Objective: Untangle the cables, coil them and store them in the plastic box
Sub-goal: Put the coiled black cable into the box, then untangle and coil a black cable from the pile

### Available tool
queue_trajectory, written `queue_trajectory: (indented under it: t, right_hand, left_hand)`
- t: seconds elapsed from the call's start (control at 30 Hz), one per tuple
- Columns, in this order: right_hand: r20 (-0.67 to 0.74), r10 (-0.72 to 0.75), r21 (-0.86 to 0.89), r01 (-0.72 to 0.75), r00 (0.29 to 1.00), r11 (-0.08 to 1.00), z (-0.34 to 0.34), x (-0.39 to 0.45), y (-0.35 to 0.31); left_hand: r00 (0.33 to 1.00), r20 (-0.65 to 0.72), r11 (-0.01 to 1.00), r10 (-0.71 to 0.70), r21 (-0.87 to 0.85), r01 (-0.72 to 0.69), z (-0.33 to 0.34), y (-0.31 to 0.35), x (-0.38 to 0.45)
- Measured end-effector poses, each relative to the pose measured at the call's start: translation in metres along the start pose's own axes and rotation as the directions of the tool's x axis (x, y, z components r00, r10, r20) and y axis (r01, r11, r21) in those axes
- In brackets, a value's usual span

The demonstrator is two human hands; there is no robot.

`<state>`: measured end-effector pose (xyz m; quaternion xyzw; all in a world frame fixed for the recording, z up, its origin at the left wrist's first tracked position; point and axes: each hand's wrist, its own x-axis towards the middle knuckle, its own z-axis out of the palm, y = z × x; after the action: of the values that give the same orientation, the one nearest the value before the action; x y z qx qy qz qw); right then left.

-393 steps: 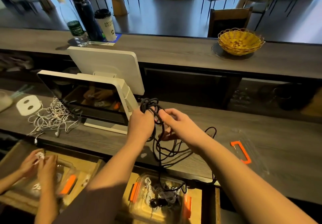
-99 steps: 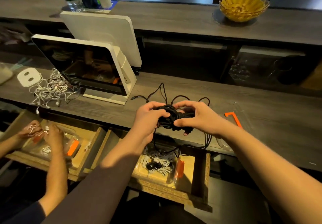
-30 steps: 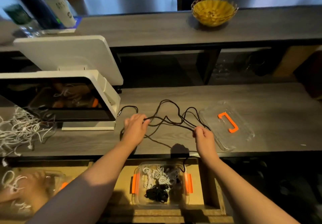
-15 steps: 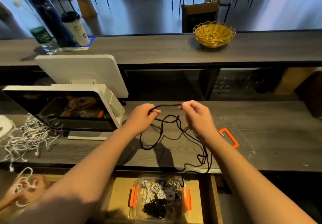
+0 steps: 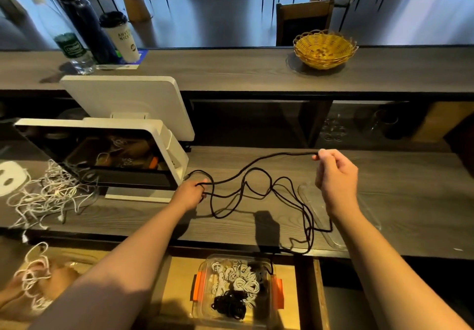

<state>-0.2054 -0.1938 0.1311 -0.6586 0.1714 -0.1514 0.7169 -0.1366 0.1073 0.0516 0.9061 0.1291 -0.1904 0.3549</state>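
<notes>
Both hands' fingers pinch black cable.

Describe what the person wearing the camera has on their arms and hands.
The left hand and right hand are both bare: no gloves, rings, watch or wristbands show. Both forearms are uncovered as far as the frame shows. The left upper arm near the bottom edge lies in shadow, so I cannot tell whether a sleeve begins there. No markings are visible.

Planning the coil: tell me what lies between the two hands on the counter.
In the head view, only the black cable spans from the left hand to the right hand, sagging in loose loops over bare counter.
</notes>
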Motion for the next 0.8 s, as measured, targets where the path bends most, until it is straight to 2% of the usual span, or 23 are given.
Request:
queue_trajectory:
  t: [0.03,0.1,0.17,0.23,0.3,0.33,0.37,0.43,0.47,0.5,0.53,0.57,0.63,0.7,0.8]
  right_hand:
    - [-0.009,0.042,-0.071,-0.042,0.999,0.997,-0.003,0.002,0.008]
    - [-0.037,0.128,-0.274,-0.134,0.991,0.952,-0.008,0.006,0.025]
    - [-0.064,0.162,-0.547,-0.171,0.985,0.819,-0.007,0.007,0.035]
    - [0.016,0.078,-0.691,-0.045,0.997,0.721,0.009,-0.001,0.035]
    - [0.259,-0.039,-0.675,0.209,0.965,0.708,0.037,-0.017,0.023]
    - [0.4,-0.03,-0.629,0.299,0.916,0.718,0.052,-0.024,0.016]
    - [0.516,0.022,-0.578,0.329,0.856,0.747,0.064,-0.029,0.011]
    - [0.633,0.177,-0.512,0.236,0.753,0.826,0.078,-0.028,0.005]
    - [0.643,0.2,-0.483,0.188,0.74,0.855,0.079,-0.026,0.005]
    - [0.631,0.174,-0.455,0.18,0.756,0.872,0.078,-0.023,0.004]
    - [0.608,0.124,-0.424,0.188,0.784,0.886,0.075,-0.02,0.004]
    - [0.57,0.067,-0.38,0.19,0.819,0.905,0.071,-0.018,0.003]
    - [0.478,-0.017,-0.265,0.163,0.878,0.95,0.065,-0.014,0.0]
    - [0.408,-0.047,-0.202,0.141,0.912,0.969,0.059,-0.008,-0.003]
    - [0.275,-0.063,-0.249,0.134,0.959,0.959,0.05,0.007,0.004]
  left_hand:
    - [1.0,-0.019,0.999,-0.013,-0.036,0.012,-0.001,0.001,-0.002]
    - [0.993,-0.097,0.998,0.062,-0.025,-0.065,-0.004,0.008,-0.008]
    - [0.978,-0.142,0.988,0.155,0.017,-0.154,-0.008,0.023,-0.021]
    - [0.961,-0.111,0.967,0.252,0.078,-0.244,-0.007,0.039,-0.031]
    - [0.948,-0.048,0.938,0.315,0.164,-0.304,-0.003,0.058,-0.042]
    - [0.94,-0.025,0.926,0.341,0.18,-0.332,0.0,0.067,-0.046]
    - [0.928,-0.011,0.912,0.372,0.189,-0.363,0.003,0.074,-0.049]
    - [0.885,-0.056,0.869,0.462,0.228,-0.439,0.005,0.083,-0.055]
    - [0.85,-0.12,0.845,0.513,0.247,-0.475,0.004,0.084,-0.058]
    - [0.809,-0.206,0.827,0.551,0.262,-0.497,0.003,0.081,-0.058]
    - [0.788,-0.3,0.84,0.538,0.271,-0.47,0.004,0.075,-0.055]
    - [0.791,-0.395,0.883,0.467,0.246,-0.399,0.006,0.067,-0.05]
    - [0.847,-0.495,0.975,0.195,0.007,-0.22,0.007,0.054,-0.044]
    - [0.918,-0.396,0.944,0.001,-0.302,-0.132,0.009,0.048,-0.04]
    - [0.982,-0.189,0.845,0.024,-0.521,-0.121,0.007,0.046,-0.033]
